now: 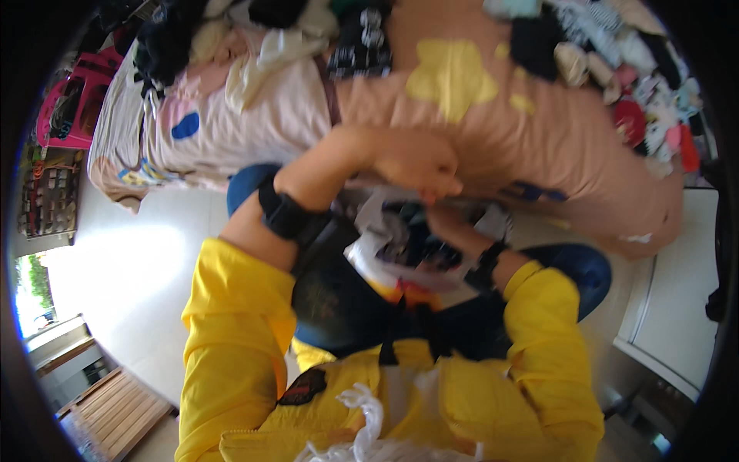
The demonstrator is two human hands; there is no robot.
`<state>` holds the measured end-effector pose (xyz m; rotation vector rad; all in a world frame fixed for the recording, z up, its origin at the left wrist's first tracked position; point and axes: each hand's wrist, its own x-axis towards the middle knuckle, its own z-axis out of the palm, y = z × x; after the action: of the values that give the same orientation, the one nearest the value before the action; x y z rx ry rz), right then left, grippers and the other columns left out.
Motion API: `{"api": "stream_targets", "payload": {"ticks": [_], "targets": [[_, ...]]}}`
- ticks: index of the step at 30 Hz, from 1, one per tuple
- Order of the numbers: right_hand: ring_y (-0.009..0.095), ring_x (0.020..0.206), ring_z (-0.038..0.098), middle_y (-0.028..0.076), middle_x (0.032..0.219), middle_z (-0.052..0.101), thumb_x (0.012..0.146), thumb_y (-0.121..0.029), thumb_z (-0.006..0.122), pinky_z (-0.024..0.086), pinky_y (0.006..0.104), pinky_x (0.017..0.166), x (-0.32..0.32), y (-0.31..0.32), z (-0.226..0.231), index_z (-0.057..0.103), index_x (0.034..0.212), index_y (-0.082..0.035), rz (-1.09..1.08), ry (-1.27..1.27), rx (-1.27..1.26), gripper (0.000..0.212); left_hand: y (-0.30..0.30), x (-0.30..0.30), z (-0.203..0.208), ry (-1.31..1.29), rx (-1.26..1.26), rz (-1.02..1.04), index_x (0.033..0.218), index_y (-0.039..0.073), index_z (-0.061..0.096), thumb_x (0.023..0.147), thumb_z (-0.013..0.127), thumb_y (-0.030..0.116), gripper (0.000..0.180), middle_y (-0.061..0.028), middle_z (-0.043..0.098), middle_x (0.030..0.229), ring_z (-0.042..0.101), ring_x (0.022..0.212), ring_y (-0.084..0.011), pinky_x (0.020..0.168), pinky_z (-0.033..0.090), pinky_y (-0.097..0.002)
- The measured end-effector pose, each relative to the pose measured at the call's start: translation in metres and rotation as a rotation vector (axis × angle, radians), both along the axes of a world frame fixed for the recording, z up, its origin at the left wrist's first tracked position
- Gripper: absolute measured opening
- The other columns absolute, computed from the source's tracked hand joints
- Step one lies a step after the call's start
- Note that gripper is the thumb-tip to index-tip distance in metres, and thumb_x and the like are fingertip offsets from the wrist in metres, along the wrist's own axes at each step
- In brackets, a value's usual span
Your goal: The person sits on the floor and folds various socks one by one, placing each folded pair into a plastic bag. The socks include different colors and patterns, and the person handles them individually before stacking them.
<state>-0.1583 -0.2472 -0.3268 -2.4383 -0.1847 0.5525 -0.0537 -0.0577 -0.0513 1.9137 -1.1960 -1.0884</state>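
Note:
My left hand reaches across in front of the bed's near side, with its fingers curled in and a little blurred. Whatever may be in them is hidden. Just below it, my right hand is over an open whitish plastic bag between my knees; its fingers are mostly hidden and smeared. Dark and grey clothes fill the bag, and some red and orange shows at its lower side. Both wrists wear black bands.
The bed ahead has a peach cover with a yellow star. Piles of clothes lie at its left and right. A pink plastic object stands far left, a slatted wooden piece lower left, a white cabinet at right.

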Motion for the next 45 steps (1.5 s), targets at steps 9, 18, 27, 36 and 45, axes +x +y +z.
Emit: {"api": "stream_targets", "payload": {"ticks": [9,18,27,36,45], "targets": [[0.037,0.117,0.053,0.020,0.131,0.048,0.090,-0.019,0.049,0.043,0.0499,0.097,-0.020,0.004,0.018,0.057,0.119,-0.006,0.686,-0.087,-0.367,0.032,-0.005,0.000,0.020,0.205,-0.196,0.203,0.083,-0.002,0.056,0.099,0.054,0.026,0.031,-0.0104,0.069,0.086,0.068,0.086,-0.0156,0.074,0.053,-0.0275],[0.037,0.083,0.066,0.016,0.088,0.068,0.087,-0.023,0.054,0.053,0.0483,0.073,-0.025,0.029,0.004,0.063,0.102,-0.005,0.762,0.063,-0.411,0.025,-0.006,-0.001,0.012,0.081,-0.240,0.150,0.084,-0.002,0.057,0.098,0.054,0.023,0.029,-0.0104,0.070,0.085,0.068,0.083,-0.0171,0.072,0.051,-0.0289],[0.035,0.090,0.066,0.018,0.093,0.069,0.087,-0.035,0.062,0.052,0.0444,0.074,-0.046,0.076,0.082,0.060,0.115,-0.008,1.149,0.129,-0.255,0.039,-0.006,-0.001,0.020,0.004,-0.344,0.158,0.087,-0.001,0.059,0.098,0.055,0.022,0.026,-0.0087,0.070,0.087,0.067,0.084,-0.0148,0.074,0.052,-0.0276],[0.013,0.071,0.064,0.005,0.079,0.069,0.092,-0.028,0.063,0.048,0.0278,0.066,0.083,0.022,0.367,0.071,0.092,-0.007,0.813,0.146,0.329,0.023,-0.017,0.033,0.007,0.123,-0.694,0.846,0.095,-0.005,0.060,0.097,0.056,0.016,0.022,-0.0127,0.070,0.087,0.069,0.081,-0.0175,0.070,0.057,-0.0286],[0.034,0.091,0.064,0.015,0.104,0.065,0.075,-0.019,0.076,0.051,0.0417,0.080,0.285,-0.078,0.308,0.053,0.120,-0.008,-0.399,-1.201,-0.177,0.052,-0.037,0.032,0.000,0.215,-0.816,0.970,0.103,-0.007,0.052,0.095,0.056,0.009,0.018,-0.0145,0.067,0.085,0.070,0.071,-0.0191,0.057,0.058,-0.0283]]}}
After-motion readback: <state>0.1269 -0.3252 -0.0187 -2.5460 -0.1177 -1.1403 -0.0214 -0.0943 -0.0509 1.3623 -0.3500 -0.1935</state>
